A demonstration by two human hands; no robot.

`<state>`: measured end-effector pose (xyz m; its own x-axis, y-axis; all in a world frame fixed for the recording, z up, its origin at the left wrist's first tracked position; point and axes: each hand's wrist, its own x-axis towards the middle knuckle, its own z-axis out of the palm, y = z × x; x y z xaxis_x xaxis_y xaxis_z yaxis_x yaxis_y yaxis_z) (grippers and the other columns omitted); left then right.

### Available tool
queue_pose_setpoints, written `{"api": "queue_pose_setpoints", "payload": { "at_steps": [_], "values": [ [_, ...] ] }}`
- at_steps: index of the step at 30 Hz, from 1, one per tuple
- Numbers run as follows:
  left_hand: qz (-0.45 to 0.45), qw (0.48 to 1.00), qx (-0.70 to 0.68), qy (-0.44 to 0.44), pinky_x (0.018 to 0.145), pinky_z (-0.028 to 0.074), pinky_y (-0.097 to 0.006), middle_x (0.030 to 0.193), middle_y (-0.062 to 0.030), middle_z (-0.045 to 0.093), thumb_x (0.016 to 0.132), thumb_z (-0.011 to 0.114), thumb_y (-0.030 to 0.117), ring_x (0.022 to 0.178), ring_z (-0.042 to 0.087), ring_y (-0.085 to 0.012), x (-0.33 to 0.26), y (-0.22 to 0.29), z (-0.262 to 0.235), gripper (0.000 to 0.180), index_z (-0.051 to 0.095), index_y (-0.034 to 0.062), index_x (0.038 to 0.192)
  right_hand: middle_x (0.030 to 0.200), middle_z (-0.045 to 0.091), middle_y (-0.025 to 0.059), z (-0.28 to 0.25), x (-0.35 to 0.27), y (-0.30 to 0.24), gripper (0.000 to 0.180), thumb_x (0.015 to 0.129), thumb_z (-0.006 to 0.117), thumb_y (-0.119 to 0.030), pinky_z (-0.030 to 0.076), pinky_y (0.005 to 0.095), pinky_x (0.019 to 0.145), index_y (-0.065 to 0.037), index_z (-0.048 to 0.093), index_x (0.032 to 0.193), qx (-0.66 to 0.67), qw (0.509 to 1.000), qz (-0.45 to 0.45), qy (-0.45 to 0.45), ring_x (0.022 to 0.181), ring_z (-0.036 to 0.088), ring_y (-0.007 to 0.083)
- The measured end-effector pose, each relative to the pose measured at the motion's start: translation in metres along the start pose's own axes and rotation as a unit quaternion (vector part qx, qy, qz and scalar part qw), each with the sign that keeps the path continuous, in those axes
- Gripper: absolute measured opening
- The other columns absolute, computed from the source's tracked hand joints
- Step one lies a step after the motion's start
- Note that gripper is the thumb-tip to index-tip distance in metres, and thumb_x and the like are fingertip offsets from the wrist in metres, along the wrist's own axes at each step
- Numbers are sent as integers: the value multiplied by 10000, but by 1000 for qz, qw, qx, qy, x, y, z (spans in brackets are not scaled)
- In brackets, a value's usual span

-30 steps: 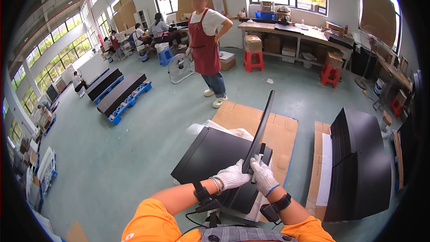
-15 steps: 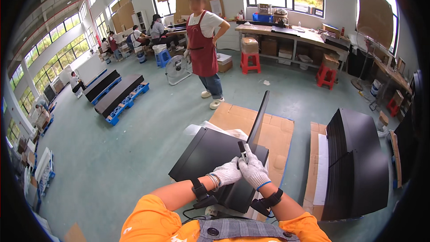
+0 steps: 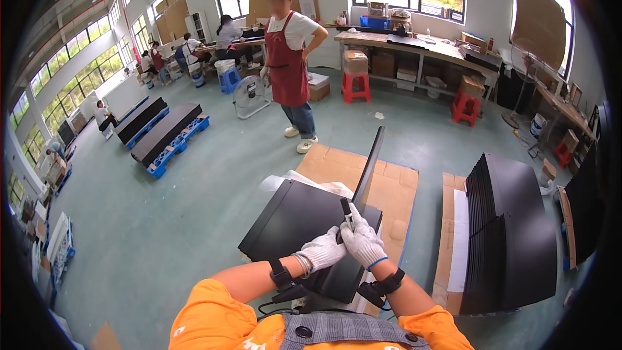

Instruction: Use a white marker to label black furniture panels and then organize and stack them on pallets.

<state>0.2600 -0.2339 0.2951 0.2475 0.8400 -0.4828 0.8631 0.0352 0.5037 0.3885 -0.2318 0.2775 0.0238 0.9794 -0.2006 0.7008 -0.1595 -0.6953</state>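
Note:
Gloved in white knit, my left hand (image 3: 323, 250) and my right hand (image 3: 363, 241) meet over a stack of flat black panels (image 3: 278, 217). From the right hand's closed fingers sticks up a marker-like black and white pen (image 3: 347, 212). My left hand's fingers are bent in beside the right hand; what they grip is hidden. Just beyond the hands, a narrow black panel (image 3: 370, 165) stands on edge, tilted, its near end behind my fingers. White wrapping sheet (image 3: 324, 185) shows at the stack's far side.
Flattened cardboard (image 3: 395, 188) lies under the stack. Black panels (image 3: 518, 233) stand close together at the right. A person in a red apron (image 3: 289, 65) stands ahead by a floor fan (image 3: 251, 97). Blue pallets (image 3: 178, 146) carry panels at the left; a workbench (image 3: 414, 45) lines the wall.
The whole view has shifted slightly up and left. My hands keep nearly the same hold and place over the panels; the person in the apron still stands there.

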Motion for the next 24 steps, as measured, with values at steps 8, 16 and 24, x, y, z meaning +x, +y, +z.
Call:
{"api": "queue_pose_setpoints", "payload": {
  "at_steps": [8,16,24],
  "values": [
    [-19,1000,-10,-2,897,449,-379,1178,-273,545,792,486,566,1078,564,-353,-29,-13,13,882,223,-17,1399,1249,511,164,-1,0,3,602,870,465,-338,361,471,970,-278,242,1426,6,1000,-15,5,1155,494,346],
    [-31,997,37,-53,924,429,-378,1183,-292,531,789,511,546,1087,551,-371,-52,-21,16,907,188,-37,1404,1285,475,155,-4,0,3,564,869,468,-338,377,477,956,-235,300,1398,12,1000,-15,-4,1152,492,356],
    [-23,998,47,18,879,460,-373,1162,-250,563,755,543,580,1053,583,-325,-19,-4,14,940,217,-20,1401,1241,513,165,-5,0,8,590,873,480,-331,388,433,955,-211,279,1415,40,999,-36,3,1128,508,355]
  ]
}}
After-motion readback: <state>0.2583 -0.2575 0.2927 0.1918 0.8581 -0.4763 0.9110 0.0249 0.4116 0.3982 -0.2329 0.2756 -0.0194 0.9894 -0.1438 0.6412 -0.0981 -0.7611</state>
